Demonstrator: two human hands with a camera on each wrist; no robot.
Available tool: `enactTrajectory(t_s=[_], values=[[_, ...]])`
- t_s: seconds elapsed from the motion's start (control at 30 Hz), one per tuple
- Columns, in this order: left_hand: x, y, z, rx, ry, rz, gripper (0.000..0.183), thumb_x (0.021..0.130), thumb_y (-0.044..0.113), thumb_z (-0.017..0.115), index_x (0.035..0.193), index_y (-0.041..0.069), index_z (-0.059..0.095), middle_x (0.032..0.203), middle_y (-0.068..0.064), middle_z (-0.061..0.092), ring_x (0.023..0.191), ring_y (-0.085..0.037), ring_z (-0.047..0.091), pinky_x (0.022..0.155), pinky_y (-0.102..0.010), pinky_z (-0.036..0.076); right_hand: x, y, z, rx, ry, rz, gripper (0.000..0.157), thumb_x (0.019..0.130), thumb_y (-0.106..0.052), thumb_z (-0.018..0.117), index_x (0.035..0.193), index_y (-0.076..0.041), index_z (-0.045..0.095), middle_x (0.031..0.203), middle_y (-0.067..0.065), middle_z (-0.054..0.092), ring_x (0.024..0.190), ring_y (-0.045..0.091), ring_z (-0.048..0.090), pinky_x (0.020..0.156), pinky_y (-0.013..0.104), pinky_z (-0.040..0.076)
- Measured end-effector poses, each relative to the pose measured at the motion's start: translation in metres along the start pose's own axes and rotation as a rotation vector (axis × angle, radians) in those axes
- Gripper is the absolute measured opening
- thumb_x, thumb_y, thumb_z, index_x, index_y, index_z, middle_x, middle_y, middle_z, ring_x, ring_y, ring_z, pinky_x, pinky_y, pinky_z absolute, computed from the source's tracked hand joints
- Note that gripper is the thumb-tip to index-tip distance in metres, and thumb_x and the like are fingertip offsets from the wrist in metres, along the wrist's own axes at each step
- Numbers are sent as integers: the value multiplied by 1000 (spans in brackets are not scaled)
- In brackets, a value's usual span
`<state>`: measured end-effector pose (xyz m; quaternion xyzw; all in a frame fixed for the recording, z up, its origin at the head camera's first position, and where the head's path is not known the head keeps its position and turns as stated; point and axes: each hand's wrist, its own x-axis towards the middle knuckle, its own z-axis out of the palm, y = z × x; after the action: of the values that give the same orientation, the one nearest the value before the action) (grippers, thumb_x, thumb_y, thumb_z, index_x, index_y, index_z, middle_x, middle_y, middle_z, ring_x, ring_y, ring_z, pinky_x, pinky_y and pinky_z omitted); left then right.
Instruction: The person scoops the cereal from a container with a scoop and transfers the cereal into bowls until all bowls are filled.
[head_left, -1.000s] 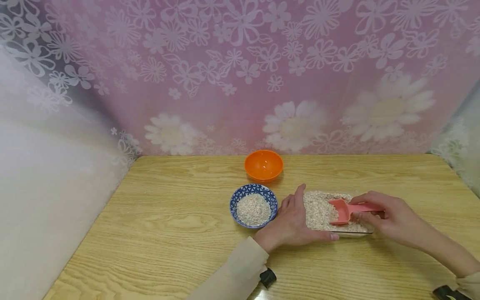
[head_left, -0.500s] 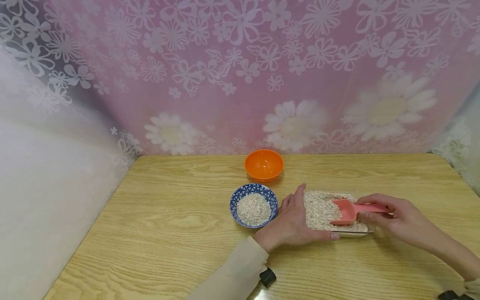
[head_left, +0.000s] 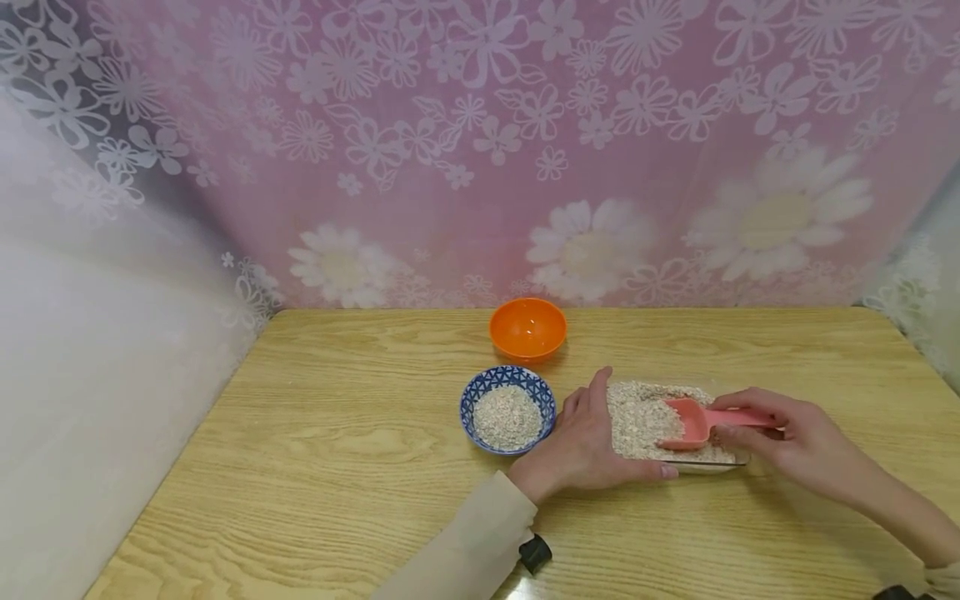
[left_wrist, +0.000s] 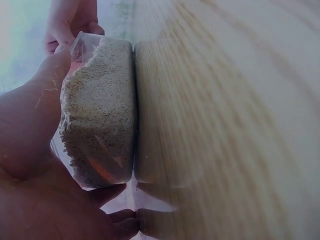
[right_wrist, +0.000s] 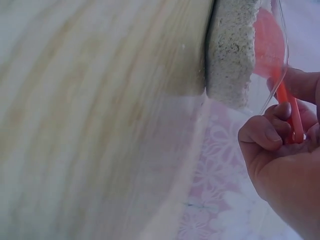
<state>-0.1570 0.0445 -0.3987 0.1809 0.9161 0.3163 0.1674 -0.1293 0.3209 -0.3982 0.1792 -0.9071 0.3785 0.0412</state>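
Note:
In the head view, a clear rectangular container (head_left: 705, 468) full of oat flakes (head_left: 637, 417) stands right of centre on the table. My left hand (head_left: 581, 442) steadies its left end, fingers down that side and thumb stretched along the near edge. The left wrist view shows the packed flakes (left_wrist: 100, 115) through the wall beside the palm. My right hand (head_left: 787, 433) grips the handle of a pink scoop (head_left: 690, 423), whose blade is tipped into the flakes. In the right wrist view, the fingers curl round the scoop's handle (right_wrist: 294, 117) just outside the rim.
Just left of my left hand stands a blue-and-white patterned bowl (head_left: 508, 378) with a heap of flakes (head_left: 507, 419). Behind it, near the table's far edge, is an orange bowl (head_left: 528, 332) with nothing in it. A pink flowered curtain (head_left: 450, 167) hangs beyond the wooden table (head_left: 315, 467).
My right hand drew the scoop slightly right through the flakes, then it stayed nearly in place. The left hand and both bowls have not moved.

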Motion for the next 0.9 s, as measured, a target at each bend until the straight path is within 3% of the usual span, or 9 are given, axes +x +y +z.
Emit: enactTrajectory(t_s=[0.2,0.3,0.33,0.47,0.57,0.77,0.9], values=[[-1,0,0,-1,2,-4,129,72,77,76,164,33,-3,166,-4,28,151,-25,32,118,-49,41,-2,10,-7,74,-50,73,29,98,-6,67,126,-12,67,103,-19,75,83,4,70,62,24,49],[-1,0,-1,-4,1,-5,130,72,77,76,164,33,-4,167,-3,27,152,-25,30,118,-49,41,-2,15,-10,131,-59,119,29,101,-6,62,129,-12,65,103,-21,73,75,7,64,55,28,45],[-1,0,-1,-5,1,-4,130,72,77,76,164,33,-4,167,-3,27,152,-25,30,118,-49,41,-2,16,-11,154,-60,142,28,102,-7,61,129,-14,64,95,-20,71,69,10,60,52,30,43],[-1,0,-1,-9,1,3,130,72,77,76,165,33,-4,167,-3,27,153,-25,29,119,-49,40,-2,17,-13,248,-63,193,26,105,-10,57,129,-16,63,64,-6,42,55,24,36,45,35,32],[-1,0,-1,-1,0,3,130,72,77,75,164,33,-5,167,-4,27,153,-25,29,118,-49,40,-2,15,-13,284,-60,186,24,106,-10,54,129,-13,61,64,4,25,53,28,28,45,36,30],[-1,1,-1,5,12,-1,131,71,77,76,164,34,-4,163,-5,32,149,-24,34,117,-47,42,-5,17,-14,337,-35,137,27,107,-4,50,130,-13,61,65,4,28,56,27,31,46,33,30],[-1,1,-1,8,15,1,131,71,77,77,164,33,-3,162,-5,34,149,-24,35,118,-46,41,-7,24,-14,630,-33,51,39,106,7,41,132,-14,62,73,-1,50,59,27,28,50,36,24]])
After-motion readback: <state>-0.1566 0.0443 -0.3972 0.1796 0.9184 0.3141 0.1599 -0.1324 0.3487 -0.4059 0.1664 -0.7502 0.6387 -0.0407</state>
